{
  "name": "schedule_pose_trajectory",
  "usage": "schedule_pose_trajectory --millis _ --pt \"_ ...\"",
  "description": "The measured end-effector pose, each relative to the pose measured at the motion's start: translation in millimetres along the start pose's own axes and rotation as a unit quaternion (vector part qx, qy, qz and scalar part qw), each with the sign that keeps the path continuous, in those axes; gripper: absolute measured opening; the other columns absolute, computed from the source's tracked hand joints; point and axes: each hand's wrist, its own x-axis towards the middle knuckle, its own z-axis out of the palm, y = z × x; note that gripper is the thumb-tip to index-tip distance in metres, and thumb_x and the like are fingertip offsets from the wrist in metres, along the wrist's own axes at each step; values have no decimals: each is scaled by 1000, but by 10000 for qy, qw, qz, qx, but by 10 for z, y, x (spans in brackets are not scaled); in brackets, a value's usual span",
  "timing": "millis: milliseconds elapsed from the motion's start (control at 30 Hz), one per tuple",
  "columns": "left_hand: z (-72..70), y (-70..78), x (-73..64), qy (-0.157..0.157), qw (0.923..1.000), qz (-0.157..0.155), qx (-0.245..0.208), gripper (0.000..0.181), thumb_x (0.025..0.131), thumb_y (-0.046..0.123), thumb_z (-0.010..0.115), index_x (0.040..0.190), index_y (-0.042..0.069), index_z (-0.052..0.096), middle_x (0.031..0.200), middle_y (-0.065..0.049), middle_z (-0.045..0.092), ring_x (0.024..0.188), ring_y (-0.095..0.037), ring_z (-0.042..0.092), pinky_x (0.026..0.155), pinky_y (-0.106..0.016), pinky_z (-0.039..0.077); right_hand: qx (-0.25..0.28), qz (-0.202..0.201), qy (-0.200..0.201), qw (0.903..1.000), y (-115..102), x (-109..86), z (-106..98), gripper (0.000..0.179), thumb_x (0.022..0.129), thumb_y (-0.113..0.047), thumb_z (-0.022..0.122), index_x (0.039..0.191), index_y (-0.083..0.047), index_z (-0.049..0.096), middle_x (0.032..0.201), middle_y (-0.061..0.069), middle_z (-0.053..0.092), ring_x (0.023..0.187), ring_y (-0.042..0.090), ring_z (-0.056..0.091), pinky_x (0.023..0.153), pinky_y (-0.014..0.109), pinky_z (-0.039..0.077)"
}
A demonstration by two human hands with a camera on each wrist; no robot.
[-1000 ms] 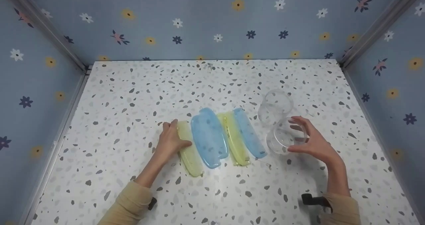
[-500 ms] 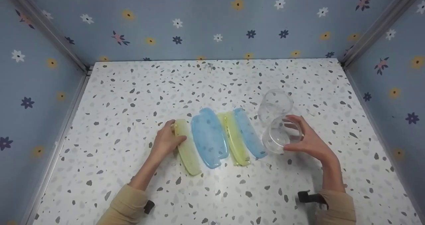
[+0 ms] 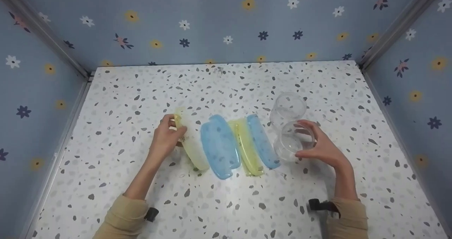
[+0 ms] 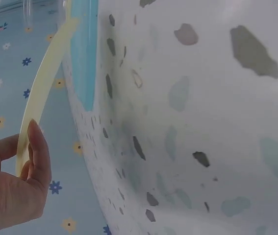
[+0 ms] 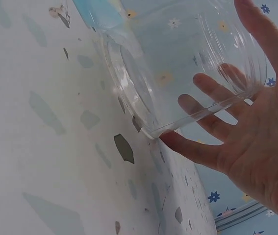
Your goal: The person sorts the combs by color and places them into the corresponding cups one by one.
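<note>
My left hand [image 3: 164, 136] pinches a pale yellow comb [image 3: 192, 152] near its far end, between thumb and fingers. In the left wrist view that comb [image 4: 43, 78] is tilted, its gripped end raised off the table. To its right lie a wide blue comb-like piece [image 3: 219, 147], a yellow comb [image 3: 249, 150] and a narrow blue comb [image 3: 263, 142], side by side. My right hand [image 3: 323, 145] holds a clear plastic jar [image 3: 287, 145], thumb and fingers around its side. The right wrist view shows the jar [image 5: 163, 54] tipped, its base edge close to the tabletop.
A second clear jar [image 3: 289, 106] stands just behind the held one, the two overlapping in view. The speckled white table [image 3: 141, 90] is bounded by blue flowered panels [image 3: 212, 23] at the back and both sides.
My left hand has shifted left and away from me, lifting the yellow comb's far end and parting it from the blue piece. The right hand and jar have moved slightly left.
</note>
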Motion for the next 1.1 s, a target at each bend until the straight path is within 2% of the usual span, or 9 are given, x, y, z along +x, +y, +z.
schedule_pose_trajectory --millis 133,267,467,667,867,1100 --pt "13 148 -8 -1 9984 533 -186 49 103 24 58 147 10 40 121 -13 56 94 -24 70 68 -30 63 -54 -18 36 10000 1 11 12 99 74 -7 91 155 -24 37 159 9 45 149 39 39 120 68 30" --pt "99 351 -18 41 9925 1167 -368 46 103 24 62 144 13 44 118 -12 57 92 -21 66 67 -32 64 -79 3 82 9999 0 4 24 99 74 -8 91 155 -24 37 159 6 45 149 40 38 119 71 29" --pt "299 708 -74 7 9744 2138 -698 40 103 22 63 139 13 49 114 -11 61 93 -23 67 69 -34 65 -152 -7 99 9998 -13 17 51 99 74 -10 91 155 -25 37 159 5 45 150 39 38 119 71 28" --pt "524 1023 -108 -178 9549 2896 -638 36 107 21 56 138 7 46 120 -14 63 97 -22 68 75 -30 65 -30 -57 -12 10000 -30 73 97 97 75 -9 91 155 -26 38 160 6 45 150 37 38 119 69 32" --pt "769 1279 -112 -354 9369 3418 -650 34 108 20 53 137 4 46 121 -16 62 100 -22 67 78 -28 64 51 -202 -26 9998 -44 110 160 99 74 -6 90 156 -26 38 159 5 46 149 36 41 119 68 33" --pt "1042 1454 -138 -547 9232 3756 -609 32 109 19 52 137 5 47 118 -14 63 98 -19 65 78 -31 64 170 -240 -126 9995 -67 161 236 100 74 -5 90 157 -25 37 161 5 44 151 33 39 119 68 32"
